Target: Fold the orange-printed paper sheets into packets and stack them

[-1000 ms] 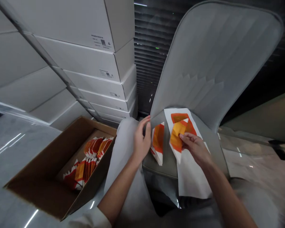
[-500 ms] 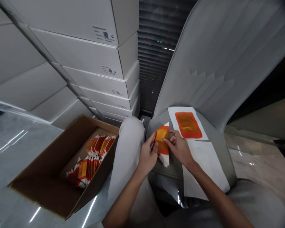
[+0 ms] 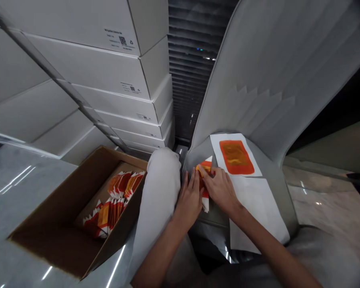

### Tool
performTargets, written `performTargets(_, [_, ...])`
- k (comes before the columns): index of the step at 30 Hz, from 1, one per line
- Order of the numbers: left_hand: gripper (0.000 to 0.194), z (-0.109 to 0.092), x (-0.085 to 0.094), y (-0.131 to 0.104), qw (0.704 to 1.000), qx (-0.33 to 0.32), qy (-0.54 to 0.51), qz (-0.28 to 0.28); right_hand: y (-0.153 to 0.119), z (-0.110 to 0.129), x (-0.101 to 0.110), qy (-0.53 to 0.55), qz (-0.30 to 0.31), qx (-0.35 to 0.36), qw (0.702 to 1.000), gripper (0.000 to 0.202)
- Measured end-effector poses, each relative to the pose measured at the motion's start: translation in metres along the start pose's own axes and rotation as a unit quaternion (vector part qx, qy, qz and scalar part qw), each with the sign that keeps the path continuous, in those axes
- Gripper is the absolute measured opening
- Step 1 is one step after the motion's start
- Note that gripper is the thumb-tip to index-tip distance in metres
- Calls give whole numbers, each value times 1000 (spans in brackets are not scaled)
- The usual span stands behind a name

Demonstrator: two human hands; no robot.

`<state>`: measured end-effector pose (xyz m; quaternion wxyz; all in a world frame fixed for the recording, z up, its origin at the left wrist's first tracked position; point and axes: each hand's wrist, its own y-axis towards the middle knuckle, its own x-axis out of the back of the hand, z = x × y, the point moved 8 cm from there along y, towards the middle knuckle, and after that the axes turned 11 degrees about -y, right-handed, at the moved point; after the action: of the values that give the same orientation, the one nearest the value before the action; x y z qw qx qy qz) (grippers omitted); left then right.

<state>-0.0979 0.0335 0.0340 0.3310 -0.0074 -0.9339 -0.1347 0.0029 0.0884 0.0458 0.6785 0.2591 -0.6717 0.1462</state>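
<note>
So, left fingers [image 3: 195, 180] first: they're kept fairly straight and close together, laid along the left side of the folded paper [image 3: 205, 195]. Whether anything's actually pinched under them can't be told from this angle. On the right hand [image 3: 223, 190], the index is stretched across the upper part of the paper and the others are curled in; a pinch can't be made out there either, since the thumb is mostly covered. The left hand [image 3: 187, 204] is set just beside the right one, and the paper is pretty much covered by the pair, with only a white tip on top and an orange-and-white end left showing.

All that is done on the seat of a grey chair [image 3: 276, 80]. Just to the right, an orange-printed sheet [image 3: 237, 158] is laid flat, with a white sheet [image 3: 258, 212] right at its near edge. The left knee [image 3: 163, 180] is parked between the seat and a brown carton [image 3: 52, 200], where a batch of folded ones [image 3: 108, 218] is bunched to one side. Behind that, white boxes [image 3: 108, 72] are stacked up, next to dark blinds [image 3: 192, 76].
</note>
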Motion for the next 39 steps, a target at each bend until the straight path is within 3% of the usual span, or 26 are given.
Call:
performTargets(3, [78, -4, -6, 0, 995, -20, 92, 29, 2, 12, 1, -38, -23, 129, 991, 58])
performTargets(6, [80, -5, -6, 1, 987, -17, 153, 40, 5, 7, -4, -20, -7, 176, 984, 64])
performTargets(12, [73, -14, -8, 2, 980, -41, 186, 59, 9, -5, -15, 4, 21, 161, 987, 71])
performTargets(20, [70, -18, -12, -5, 980, 25, 197, 20, 10, -7, -14, 6, 24, 176, 984, 76])
performTargets(27, [71, -12, -17, -11, 977, 42, 209, 16, 12, -9, -13, 27, 29, 193, 980, 84])
performTargets(39, [70, 0, -24, -27, 981, 53, 188, 8, 13, -9, -25, 36, 18, 143, 989, 78])
